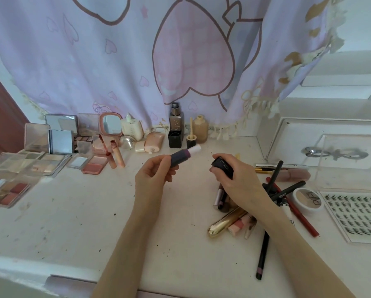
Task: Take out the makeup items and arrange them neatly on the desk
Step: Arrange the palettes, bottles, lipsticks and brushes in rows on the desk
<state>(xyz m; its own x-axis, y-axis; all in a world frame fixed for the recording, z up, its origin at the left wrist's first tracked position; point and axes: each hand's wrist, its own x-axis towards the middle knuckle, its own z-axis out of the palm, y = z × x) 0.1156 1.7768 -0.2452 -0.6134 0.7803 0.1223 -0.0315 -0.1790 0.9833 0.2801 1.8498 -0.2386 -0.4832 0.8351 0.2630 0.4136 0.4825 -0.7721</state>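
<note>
Where the white desk (pixel 77 211) meets the wall, a lilac curtain (pixel 107 61) printed with pink hearts hangs down to its back edge, and we see the desktop speckled with small dark marks. Along the back left lie open palettes (pixel 27 166), a small pink mirror (pixel 111 124), two lip gloss tubes (pixel 115 157) and several foundation bottles (pixel 176 117). At the right stands a white drawer unit (pixel 322 138), with a clear box (pixel 348 160) in front of it, a sheet of false lashes (pixel 356 214) and a round compact (pixel 307 198) nearer us. We hold both hands above the middle of the desk. Our left hand (pixel 153 175) has its fingers curled around the dark base of an uncapped lipstick (pixel 183 157), thumb pressed against its side, the pale tip pointing up and to the right. Our right hand (pixel 234 179) pinches the black cap (pixel 222 166) between thumb and curled fingers, near the lipstick but apart from it. Below the right wrist a loose pile of pencils (pixel 272 190), a gold tube (pixel 225 222) and pink tubes (pixel 240 224) lies on the desk, and one long black pencil (pixel 263 254) reaches toward the front edge.
</note>
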